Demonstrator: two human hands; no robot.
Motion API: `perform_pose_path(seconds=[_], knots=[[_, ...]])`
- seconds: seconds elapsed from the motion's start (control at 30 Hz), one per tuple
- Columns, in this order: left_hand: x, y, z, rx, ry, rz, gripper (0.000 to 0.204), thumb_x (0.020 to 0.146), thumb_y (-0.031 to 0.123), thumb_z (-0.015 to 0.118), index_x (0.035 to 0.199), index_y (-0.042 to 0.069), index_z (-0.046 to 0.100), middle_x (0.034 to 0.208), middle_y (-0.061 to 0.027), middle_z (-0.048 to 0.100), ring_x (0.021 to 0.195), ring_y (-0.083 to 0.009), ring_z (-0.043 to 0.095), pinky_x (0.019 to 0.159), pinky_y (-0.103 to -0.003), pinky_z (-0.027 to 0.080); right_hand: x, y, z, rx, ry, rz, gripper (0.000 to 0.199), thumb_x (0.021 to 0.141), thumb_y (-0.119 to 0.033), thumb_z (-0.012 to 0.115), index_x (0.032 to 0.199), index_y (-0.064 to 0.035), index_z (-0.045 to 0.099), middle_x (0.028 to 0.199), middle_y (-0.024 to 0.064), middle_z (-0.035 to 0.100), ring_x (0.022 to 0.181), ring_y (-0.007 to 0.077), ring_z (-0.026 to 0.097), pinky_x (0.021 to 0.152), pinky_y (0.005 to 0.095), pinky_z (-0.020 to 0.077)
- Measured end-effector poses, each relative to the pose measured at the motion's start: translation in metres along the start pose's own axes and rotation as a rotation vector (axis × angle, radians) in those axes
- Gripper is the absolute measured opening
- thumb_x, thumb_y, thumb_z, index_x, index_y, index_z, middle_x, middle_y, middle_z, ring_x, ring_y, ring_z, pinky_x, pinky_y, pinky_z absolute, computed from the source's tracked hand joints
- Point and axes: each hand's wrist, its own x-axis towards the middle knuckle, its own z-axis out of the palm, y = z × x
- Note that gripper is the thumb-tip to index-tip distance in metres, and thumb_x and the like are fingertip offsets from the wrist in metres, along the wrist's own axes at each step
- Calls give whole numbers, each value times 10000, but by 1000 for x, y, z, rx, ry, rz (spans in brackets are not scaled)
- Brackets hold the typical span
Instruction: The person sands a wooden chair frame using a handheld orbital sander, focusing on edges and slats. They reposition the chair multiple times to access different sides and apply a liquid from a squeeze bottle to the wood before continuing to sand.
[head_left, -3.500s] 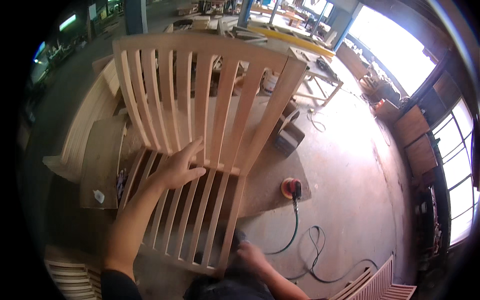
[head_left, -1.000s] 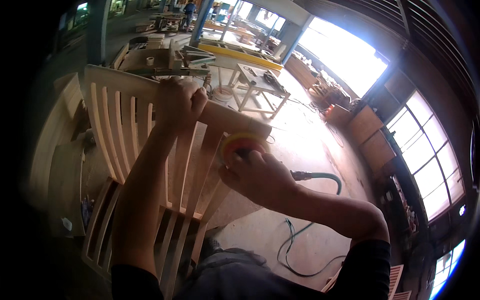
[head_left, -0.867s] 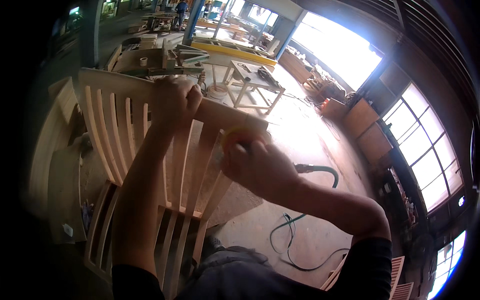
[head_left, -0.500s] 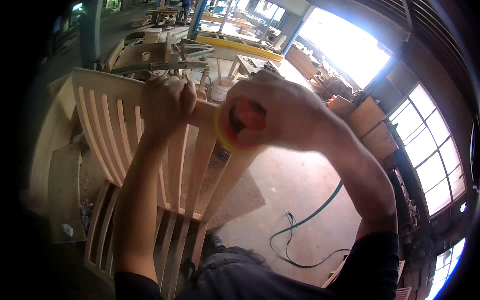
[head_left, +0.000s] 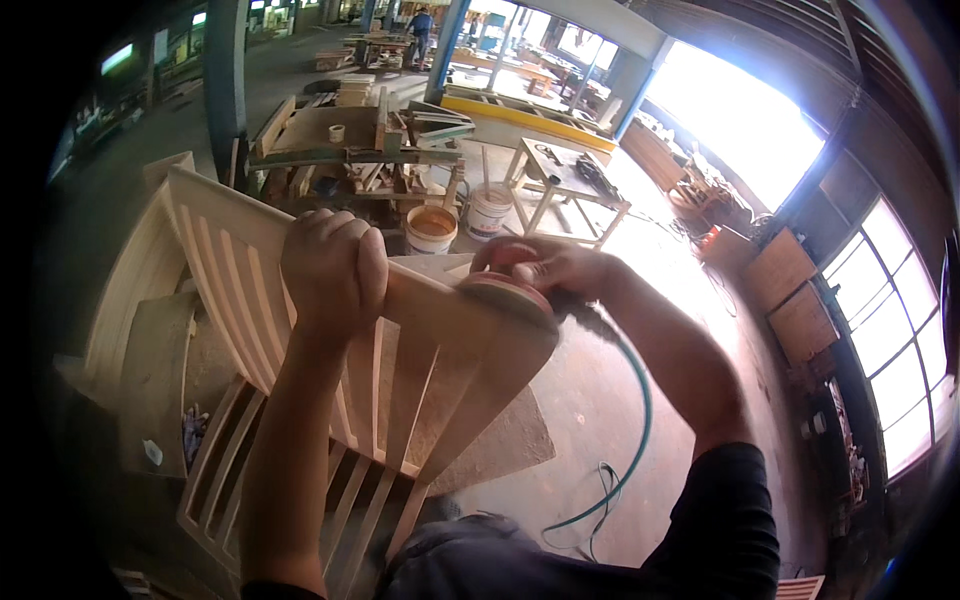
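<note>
Slatted wooden chair (head_left: 402, 390), backrest raised, standing before the person and left of centre; its feet are hidden. At far left, a pale curved wooden piece (head_left: 135, 275) lies beside the chair, with an upright brown panel (head_left: 155, 385) nearer the viewer. Next comes the slatted seat, low and left of the person's legs, below the backrest. The left hand (head_left: 335, 265) is closed in a fist over the top rail (head_left: 425, 300), left of the rail's midpoint. The rail's long axis runs crosswise before the body, from upper left down toward lower right, so that both hands lie along one line. Beyond it stand two buckets, one holding an orange-brown substance (head_left: 432, 225), the other white (head_left: 488, 212). At the rail's right end, the round red sander (head_left: 510, 290) rests with its disc along the top edge, roughly in line with the rail; whether the disc turns cannot be told. The right hand (head_left: 568, 272) is wrapped around the sander and is the nearer to that end, the left lying well apart from it. Behind, a pale tabletop (head_left: 572, 172) bears dark objects. Rightmost, a teal hose (head_left: 645, 400) curves from the sander to the floor.
</note>
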Motion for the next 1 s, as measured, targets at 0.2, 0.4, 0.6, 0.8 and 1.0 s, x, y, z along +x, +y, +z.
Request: perform_pose_path(seconds=[0.2, 0.4, 0.6, 0.8, 1.0], knots=[[1, 3, -2, -46, -58, -8, 136, 927, 87, 565, 807, 32, 600, 779, -144, 611, 728, -379, 589, 725, -490, 473, 23, 138, -22, -169, 82, -255, 795, 943, -564, 742, 1472, -6, 541, 1387, 96, 625, 1304, 199, 559, 1144, 349, 419], [1, 4, -9, 22, -36, -8, 249, 967, 109, 510, 728, 51, 544, 706, -126, 556, 685, -352, 567, 702, -470, 459, 8, 69, 18, 132, 25, -177, 739, 963, -543, 727, 1451, -16, 558, 1362, 93, 634, 1271, 182, 575, 1117, 318, 430], [4, 4, -5, -32, -50, -4, 250, 955, 130, 541, 717, 58, 519, 700, -124, 543, 693, -353, 564, 701, -475, 455, -33, -63, 30, -598, 241, -98, 654, 875, -555, 820, 1289, -76, 655, 1083, 78, 700, 1001, 196, 665, 878, 368, 548], [9, 8, -2, 56, 56, 5, 285, 919, 168, 599, 662, 81, 514, 681, -141, 561, 684, -377, 577, 667, -507, 444, -61, -113, 107, -1205, 529, -34, 615, 835, -550, 838, 1210, -92, 671, 1125, 162, 725, 929, 338, 731, 850, 419, 584], [7, 0, -7, -9, -180, -86, 306, 949, 188, 620, 682, 48, 564, 714, -169, 604, 719, -399, 608, 691, -517, 461, -69, -97, 203, -1649, 674, 38, 321, 926, -309, 734, 1167, -104, 675, 1035, 157, 663, 849, 278, 751, 735, 406, 623]])
